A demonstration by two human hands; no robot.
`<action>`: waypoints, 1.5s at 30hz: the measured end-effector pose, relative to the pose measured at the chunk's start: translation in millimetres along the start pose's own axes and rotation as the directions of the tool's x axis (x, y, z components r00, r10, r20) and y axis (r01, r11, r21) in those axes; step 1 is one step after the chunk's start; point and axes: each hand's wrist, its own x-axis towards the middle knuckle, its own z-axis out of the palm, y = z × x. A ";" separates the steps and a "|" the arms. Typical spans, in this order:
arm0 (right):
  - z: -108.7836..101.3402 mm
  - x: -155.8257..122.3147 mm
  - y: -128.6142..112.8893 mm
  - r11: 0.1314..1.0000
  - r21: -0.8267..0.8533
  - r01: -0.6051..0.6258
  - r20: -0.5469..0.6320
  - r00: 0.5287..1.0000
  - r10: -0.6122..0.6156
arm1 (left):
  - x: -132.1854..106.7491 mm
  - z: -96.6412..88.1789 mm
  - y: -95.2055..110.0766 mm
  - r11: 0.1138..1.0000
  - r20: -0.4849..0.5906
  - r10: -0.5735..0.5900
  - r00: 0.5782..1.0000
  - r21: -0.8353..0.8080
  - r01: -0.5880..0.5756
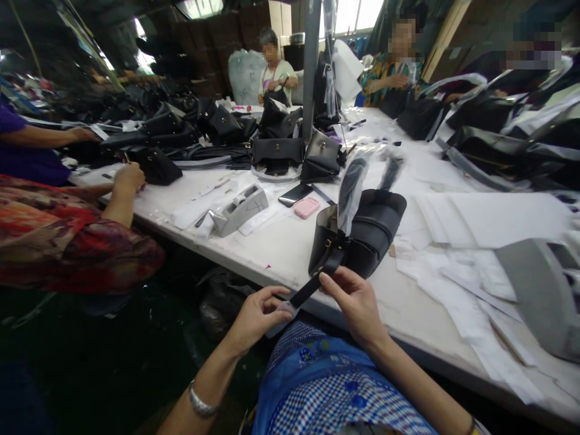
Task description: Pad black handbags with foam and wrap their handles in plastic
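Observation:
A black handbag (pixel 371 232) lies on its side at the near edge of the white table, its handles wrapped in clear plastic (pixel 351 193). A black strap (pixel 307 291) runs from the bag toward me. My left hand (pixel 265 311) pinches the strap's free end, where a piece of thin whitish wrapping (pixel 285 314) shows. Farther up, my right hand (pixel 356 299) grips the same strap between thumb and fingers, close to the bag. Part of the strap is hidden behind my fingers.
Grey tape dispensers (pixel 242 208) (pixel 539 290) stand left and right on the table (pixel 235 254). Beyond the bag are a phone (pixel 295 194), a pink case (pixel 307 207) and several black handbags (pixel 277 151). White sheets (pixel 498 217) lie at right. Co-workers sit left and behind; a metal post (pixel 312 72) rises mid-table.

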 end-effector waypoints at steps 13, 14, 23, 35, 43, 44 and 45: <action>-2.7 2.3 5.8 0.980 -0.191 0.050 0.058 0.998 -0.040 | 10.3 26.4 13.2 0.993 -0.034 0.013 0.999 -0.113 -0.016; -5.0 2.3 6.5 0.973 -0.221 0.064 0.047 0.997 -0.054 | 13.6 32.3 15.2 0.992 -0.047 0.021 0.999 -0.122 -0.026; -24.4 1.3 -1.1 0.932 -0.357 0.060 -0.036 0.996 -0.078 | 58.7 80.2 46.8 0.970 -0.149 0.210 0.966 -0.091 -0.225; -9.2 28.5 -6.0 0.984 -0.147 -0.097 0.007 0.995 0.099 | 92.1 77.9 61.1 0.892 -0.240 0.452 0.859 0.117 -0.437; -8.6 29.6 -2.5 0.970 -0.238 -0.054 -0.082 0.996 0.036 | 68.7 75.8 36.3 0.949 -0.210 0.309 0.928 -0.002 -0.316; -8.4 29.4 -1.4 0.962 -0.269 -0.035 -0.092 0.996 0.011 | 62.1 77.7 32.3 0.958 -0.182 0.276 0.944 -0.026 -0.286; -8.2 29.4 -0.3 0.952 -0.305 -0.014 -0.099 0.995 -0.017 | 56.2 80.1 28.8 0.965 -0.163 0.246 0.956 -0.055 -0.257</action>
